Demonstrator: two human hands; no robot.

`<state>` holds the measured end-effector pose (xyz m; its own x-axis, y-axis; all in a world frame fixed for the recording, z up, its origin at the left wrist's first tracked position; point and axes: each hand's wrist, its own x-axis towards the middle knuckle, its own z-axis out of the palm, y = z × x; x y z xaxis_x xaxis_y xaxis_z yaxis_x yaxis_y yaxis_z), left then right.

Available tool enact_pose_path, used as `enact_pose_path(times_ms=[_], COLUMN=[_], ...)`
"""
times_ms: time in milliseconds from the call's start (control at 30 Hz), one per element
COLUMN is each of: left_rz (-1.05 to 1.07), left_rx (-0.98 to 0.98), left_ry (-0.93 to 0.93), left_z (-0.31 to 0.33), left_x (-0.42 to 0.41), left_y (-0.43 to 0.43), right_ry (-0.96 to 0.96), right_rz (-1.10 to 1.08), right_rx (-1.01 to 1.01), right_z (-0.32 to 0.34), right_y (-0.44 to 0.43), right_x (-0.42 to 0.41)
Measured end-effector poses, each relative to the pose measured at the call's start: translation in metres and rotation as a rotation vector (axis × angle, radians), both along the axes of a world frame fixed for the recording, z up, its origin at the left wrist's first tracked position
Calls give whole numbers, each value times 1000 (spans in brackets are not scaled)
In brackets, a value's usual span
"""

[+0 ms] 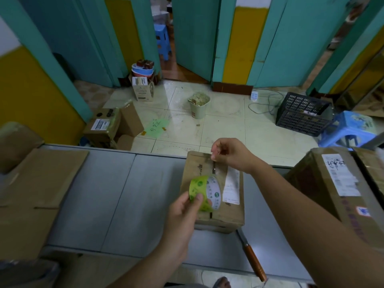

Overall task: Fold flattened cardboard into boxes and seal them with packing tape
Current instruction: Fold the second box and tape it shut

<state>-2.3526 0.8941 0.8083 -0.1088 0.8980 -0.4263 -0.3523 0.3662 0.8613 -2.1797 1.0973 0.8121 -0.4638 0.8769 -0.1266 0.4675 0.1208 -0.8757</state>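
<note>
Left hand (182,215) around tape roll (199,189), above box (228,214)

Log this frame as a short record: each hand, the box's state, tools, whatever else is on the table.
left hand: holds the green tape roll above the small box
right hand: pinches what looks like the tape end at the box's far edge
small box: folded, flaps shut, white label on top, standing on the grey table
knife: wooden handle, lying on the table near the box's right corner, untouched
other: flattened cardboard at left; large labelled box at right
</note>
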Motion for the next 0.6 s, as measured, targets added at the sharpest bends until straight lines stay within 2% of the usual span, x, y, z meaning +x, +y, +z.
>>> enact_pose_path(times_ms=[100, 233, 433, 600], left_rz=[70, 35, -380, -623], left_rx=[89, 220, 265, 286], left_ry=[15, 212, 330, 341], left_z=[-6, -7, -6, 4], left_x=[-11, -41, -79, -88], left_y=[15, 49, 118, 154], right_ry=[26, 69, 277, 561], right_rz=[-72, -189, -758, -980], right_rx=[-43, -112, -86, -140], right_z=[1, -4, -15, -12], right_y=[-1, -19, -80, -124], right_x=[9, 19, 13, -6])
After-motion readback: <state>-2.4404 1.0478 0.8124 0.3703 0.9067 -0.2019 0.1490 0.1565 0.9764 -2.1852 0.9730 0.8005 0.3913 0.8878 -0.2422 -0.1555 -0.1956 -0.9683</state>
